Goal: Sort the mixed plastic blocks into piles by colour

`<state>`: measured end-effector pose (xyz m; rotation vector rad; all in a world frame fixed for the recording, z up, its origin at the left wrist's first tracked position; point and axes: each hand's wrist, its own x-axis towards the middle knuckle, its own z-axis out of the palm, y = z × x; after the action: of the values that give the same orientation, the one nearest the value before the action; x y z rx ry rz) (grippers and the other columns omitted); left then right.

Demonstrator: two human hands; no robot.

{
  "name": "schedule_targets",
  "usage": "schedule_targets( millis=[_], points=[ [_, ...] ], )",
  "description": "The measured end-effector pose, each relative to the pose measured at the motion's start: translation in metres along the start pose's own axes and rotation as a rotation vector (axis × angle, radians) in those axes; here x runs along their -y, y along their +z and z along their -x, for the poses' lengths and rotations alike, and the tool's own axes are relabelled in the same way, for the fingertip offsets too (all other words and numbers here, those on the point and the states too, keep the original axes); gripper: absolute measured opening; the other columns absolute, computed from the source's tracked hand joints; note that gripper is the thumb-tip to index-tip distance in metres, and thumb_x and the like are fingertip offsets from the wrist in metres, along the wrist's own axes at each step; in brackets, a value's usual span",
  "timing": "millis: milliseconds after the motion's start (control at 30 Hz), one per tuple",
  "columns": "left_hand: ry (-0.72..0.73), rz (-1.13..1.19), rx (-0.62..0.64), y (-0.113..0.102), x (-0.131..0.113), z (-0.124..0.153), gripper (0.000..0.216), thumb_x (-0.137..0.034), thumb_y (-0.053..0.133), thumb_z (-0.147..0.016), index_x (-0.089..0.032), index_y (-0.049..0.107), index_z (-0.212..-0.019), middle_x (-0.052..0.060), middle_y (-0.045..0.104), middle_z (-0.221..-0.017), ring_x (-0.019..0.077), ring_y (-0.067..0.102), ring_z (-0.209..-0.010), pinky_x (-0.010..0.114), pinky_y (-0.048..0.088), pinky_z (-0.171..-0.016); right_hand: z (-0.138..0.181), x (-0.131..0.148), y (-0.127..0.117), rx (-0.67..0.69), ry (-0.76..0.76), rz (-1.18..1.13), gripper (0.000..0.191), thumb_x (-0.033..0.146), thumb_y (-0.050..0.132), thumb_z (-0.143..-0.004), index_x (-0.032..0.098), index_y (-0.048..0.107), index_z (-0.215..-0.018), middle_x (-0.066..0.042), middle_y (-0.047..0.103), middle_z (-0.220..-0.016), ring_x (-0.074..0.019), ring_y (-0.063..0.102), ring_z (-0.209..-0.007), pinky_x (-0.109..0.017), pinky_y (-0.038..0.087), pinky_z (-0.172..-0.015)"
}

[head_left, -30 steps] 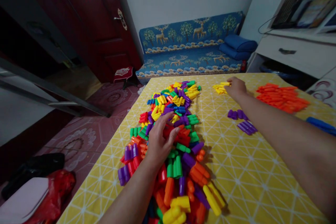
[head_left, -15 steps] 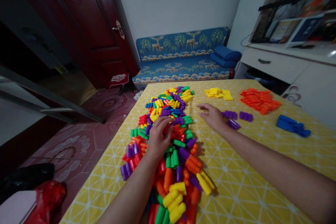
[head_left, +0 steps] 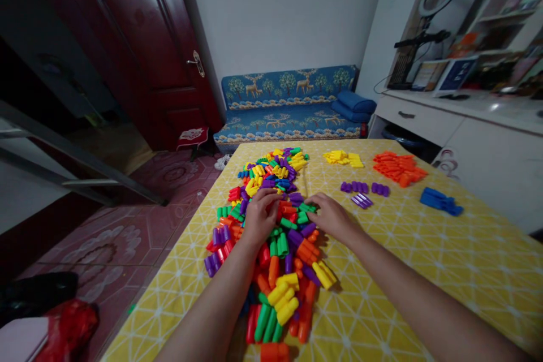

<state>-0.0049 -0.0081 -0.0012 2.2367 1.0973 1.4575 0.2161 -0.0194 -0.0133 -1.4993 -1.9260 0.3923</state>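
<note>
Green piece (head_left: 305, 207) just left of my right grip (head_left: 333, 216), at its fingertips, tubes running roughly crosswise toward my palm; fingers narrow there, clamped or not I can't tell, while my left grip (head_left: 259, 217), farther off, curls over the heap (head_left: 280, 244), contents hidden

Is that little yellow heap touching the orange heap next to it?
Apart: the head view shows a strip of bare tablecloth between the yellow heap and the orange heap.

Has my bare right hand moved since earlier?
Yes: relative to the yellow plastic pile, your bare right hand has moved left and toward you, to the multicoloured plastic heap.
</note>
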Motion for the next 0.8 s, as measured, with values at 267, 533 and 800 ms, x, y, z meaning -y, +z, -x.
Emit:
schedule_targets(
  millis=[267,533,800],
  points=[
    [-0.007,-0.004,0.024,0.0,0.0,0.0,0.022,-0.01,0.054,-0.087,-0.017,0.073,-0.096,0.009,0.067,-0.104,0.0182,0.064,-0.097,0.033,0.052,-0.087,0.049,0.021,0.005,-0.044,0.213,-0.519,0.031,0.05,0.054,-0.088,0.029,0.066,-0.107,-0.003,0.071,-0.106,-0.0217,0.066,-0.099,-0.034,0.051,-0.085],
    [-0.003,0.011,0.022,-0.001,0.002,-0.001,0.021,-0.01,0.054,-0.088,-0.017,0.073,-0.096,0.008,0.067,-0.103,0.018,0.064,-0.098,0.032,0.052,-0.087,0.06,0.043,-0.014,0.229,0.076,-0.559,0.043,0.05,0.069,-0.077,0.024,0.063,-0.111,-0.003,0.068,-0.101,-0.0183,0.063,-0.081,-0.028,0.05,-0.068],
    [-0.024,0.039,0.017,-0.001,-0.001,-0.002,0.019,-0.017,0.056,-0.089,-0.019,0.073,-0.096,0.008,0.068,-0.102,0.0186,0.064,-0.096,0.033,0.052,-0.086,0.062,0.059,-0.009,0.248,0.105,-0.285,0.041,0.031,0.074,-0.07,0.03,0.064,-0.109,0.001,0.068,-0.084,-0.0184,0.062,-0.072,-0.03,0.047,-0.065]
  ],
)
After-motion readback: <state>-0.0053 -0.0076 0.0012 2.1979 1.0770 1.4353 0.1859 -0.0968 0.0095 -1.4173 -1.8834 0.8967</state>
